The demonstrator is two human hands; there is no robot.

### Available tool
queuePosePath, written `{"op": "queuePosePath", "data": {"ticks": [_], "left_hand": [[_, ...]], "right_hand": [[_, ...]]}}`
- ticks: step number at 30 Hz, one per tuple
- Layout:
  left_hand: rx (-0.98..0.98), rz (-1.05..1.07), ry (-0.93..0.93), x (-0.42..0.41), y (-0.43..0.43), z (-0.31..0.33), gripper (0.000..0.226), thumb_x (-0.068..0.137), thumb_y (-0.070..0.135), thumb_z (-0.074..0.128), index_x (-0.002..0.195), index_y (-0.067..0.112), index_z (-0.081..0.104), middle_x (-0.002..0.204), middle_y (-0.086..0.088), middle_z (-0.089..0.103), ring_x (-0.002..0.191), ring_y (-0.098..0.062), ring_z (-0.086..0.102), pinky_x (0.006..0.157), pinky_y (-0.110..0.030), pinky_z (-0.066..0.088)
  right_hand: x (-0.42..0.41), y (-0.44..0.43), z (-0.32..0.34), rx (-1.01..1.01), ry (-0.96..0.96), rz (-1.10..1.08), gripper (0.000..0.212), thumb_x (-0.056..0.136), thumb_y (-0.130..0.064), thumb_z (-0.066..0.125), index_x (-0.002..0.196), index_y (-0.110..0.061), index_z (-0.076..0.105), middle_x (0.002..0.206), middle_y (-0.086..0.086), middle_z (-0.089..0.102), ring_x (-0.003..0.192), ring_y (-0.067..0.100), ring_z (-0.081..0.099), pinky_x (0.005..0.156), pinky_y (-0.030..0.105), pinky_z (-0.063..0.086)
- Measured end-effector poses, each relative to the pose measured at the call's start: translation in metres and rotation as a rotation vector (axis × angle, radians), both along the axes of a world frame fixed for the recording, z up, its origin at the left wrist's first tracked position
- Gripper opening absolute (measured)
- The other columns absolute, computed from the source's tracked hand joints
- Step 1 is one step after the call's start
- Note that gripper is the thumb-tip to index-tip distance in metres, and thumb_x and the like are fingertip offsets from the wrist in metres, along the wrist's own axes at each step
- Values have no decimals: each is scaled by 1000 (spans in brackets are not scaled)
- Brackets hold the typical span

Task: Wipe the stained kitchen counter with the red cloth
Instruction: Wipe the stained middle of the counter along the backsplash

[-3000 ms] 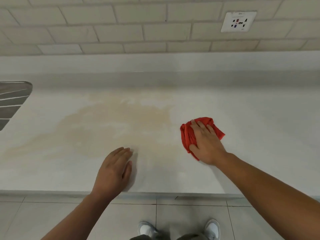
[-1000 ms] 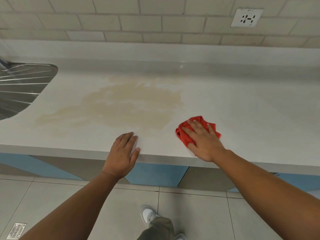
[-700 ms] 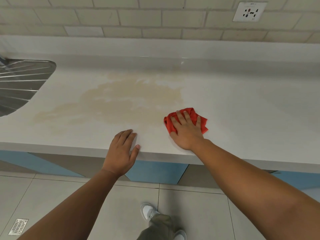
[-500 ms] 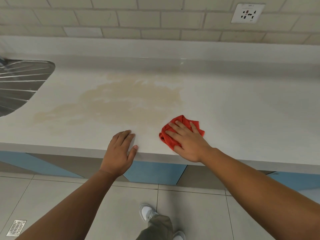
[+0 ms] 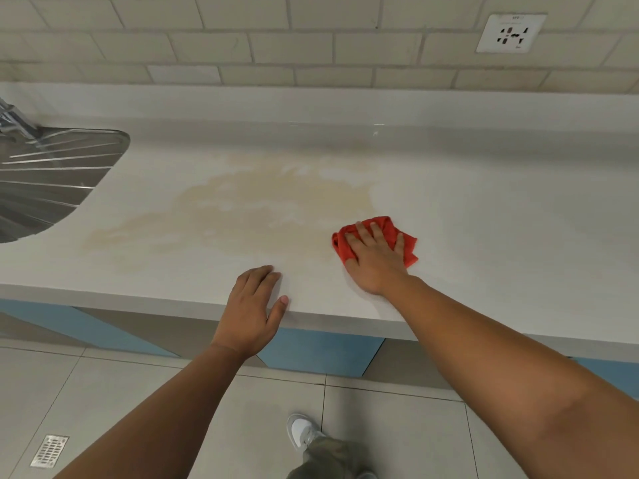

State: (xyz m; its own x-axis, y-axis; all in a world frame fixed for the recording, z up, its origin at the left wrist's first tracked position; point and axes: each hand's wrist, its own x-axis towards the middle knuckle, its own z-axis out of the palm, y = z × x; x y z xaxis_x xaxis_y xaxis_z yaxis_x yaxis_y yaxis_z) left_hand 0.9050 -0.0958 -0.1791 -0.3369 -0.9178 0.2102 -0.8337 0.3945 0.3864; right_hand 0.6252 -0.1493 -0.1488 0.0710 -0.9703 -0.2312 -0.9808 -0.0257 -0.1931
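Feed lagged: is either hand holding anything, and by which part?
Nothing is gripped. The right hand presses flat on top of the red cloth; the left hand rests at the edge of the counter.

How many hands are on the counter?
2: the left hand rests at the counter front edge; the right hand presses the red cloth at the stain's right edge.

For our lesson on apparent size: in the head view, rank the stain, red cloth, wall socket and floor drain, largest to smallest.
1. stain
2. red cloth and wall socket: alike, cloth partly under right hand
3. floor drain
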Motion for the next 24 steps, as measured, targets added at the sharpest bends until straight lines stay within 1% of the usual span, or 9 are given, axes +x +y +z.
{"op": "queuePosePath", "data": {"ticks": [5,9,11,13,16,18,20,22,24], "left_hand": [[6,-4,0,3,-1,-1,51,101,43,43,137,9,56,143,-5,50,134,-22,40,114,-38,36],[5,75,51,-7,-2,4,51,102,43,38,128,8,64,135,-7,58,128,-22,44,108,-37,40],[-36,128,73,-24,-6,13,49,101,41,40,122,6,67,129,-8,63,124,-24,48,104,-39,46],[-75,98,110,-54,-10,24,40,99,33,49,122,5,67,129,-9,63,125,-23,49,104,-33,42],[-52,-78,168,-116,-10,42,36,97,22,57,130,8,63,137,-7,59,131,-20,46,108,-27,36],[49,-180,67,-153,-8,40,48,103,29,48,145,7,49,154,-10,45,145,-25,35,119,-30,22],[145,-157,-181,-177,-5,28,61,107,42,27,159,9,22,167,-10,19,155,-27,10,125,-37,5],[165,-118,-335,-181,-3,17,65,107,47,14,161,12,5,169,-7,2,156,-25,-6,126,-41,-2],[152,-170,-332,-170,1,14,64,107,49,11,161,16,2,169,-3,-4,155,-22,-12,127,-43,-1]], "right_hand": [[26,31,-3,-43,-64,305,60,99,-49,33,156,-39,21,168,-9,2,154,17,-7,118,64,-8],[7,55,-4,-24,-173,398,64,91,-48,42,153,-38,30,168,-9,9,154,13,-2,122,56,-6],[-5,63,2,-65,-358,303,67,85,-47,44,150,-31,39,165,-6,22,153,14,14,125,47,8],[-18,73,6,-199,-517,124,64,85,-41,41,146,-23,47,157,-4,40,144,16,35,119,38,30],[-45,81,4,-380,-501,-10,50,92,-23,44,139,-14,56,144,2,56,125,24,55,107,42,45],[-64,83,-1,-399,-430,-42,45,94,-18,48,137,-11,58,144,6,56,128,27,54,111,41,41],[-82,85,-6,-376,-327,-42,48,95,-25,45,140,-10,56,149,9,50,139,28,45,117,40,32],[-93,88,-10,-316,-235,-18,55,96,-33,38,144,-11,50,155,11,43,145,29,36,120,42,25],[-97,91,-13,-257,-155,22,63,97,-44,25,148,-13,45,160,10,35,150,28,26,122,43,17]]}}
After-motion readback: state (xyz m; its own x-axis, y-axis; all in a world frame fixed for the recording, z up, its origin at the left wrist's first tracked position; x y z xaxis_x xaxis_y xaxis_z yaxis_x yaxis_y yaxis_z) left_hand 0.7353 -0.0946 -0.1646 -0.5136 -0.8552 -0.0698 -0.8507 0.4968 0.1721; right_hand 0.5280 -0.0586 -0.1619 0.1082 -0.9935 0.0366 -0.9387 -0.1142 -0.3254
